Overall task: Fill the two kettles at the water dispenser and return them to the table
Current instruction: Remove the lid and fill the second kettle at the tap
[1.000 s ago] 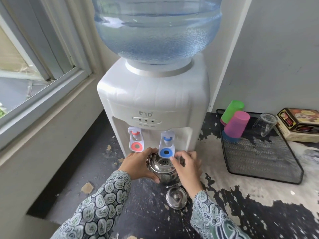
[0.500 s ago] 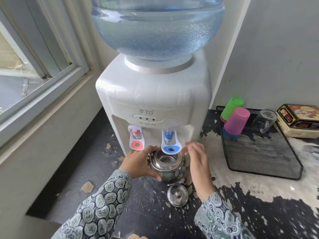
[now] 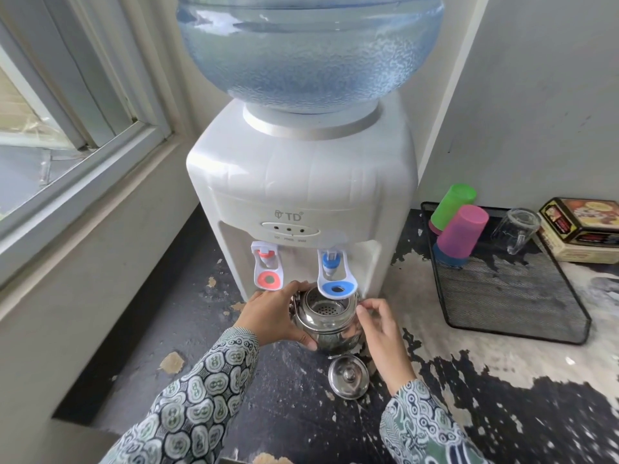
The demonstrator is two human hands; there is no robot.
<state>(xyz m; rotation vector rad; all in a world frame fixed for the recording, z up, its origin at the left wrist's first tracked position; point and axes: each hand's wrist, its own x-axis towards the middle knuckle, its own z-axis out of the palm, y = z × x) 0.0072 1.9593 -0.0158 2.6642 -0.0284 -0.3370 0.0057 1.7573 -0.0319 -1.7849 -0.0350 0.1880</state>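
head view: in the lower middle of the frame, the left hand [image 3: 271, 316] wraps its curled fingers [image 3: 294, 289] round the left side of the shiny kettle [image 3: 330, 324] and holds it. the right hand [image 3: 385, 333] is just beside the kettle's right side, its fingers bent with the tips pinched at the kettle's rim. the kettle stands open on the tabletop [image 3: 469, 380], right under the blue tap [image 3: 333, 276] of the water dispenser [image 3: 301, 182]. its lid [image 3: 348, 380] lies below it, between the two arms.
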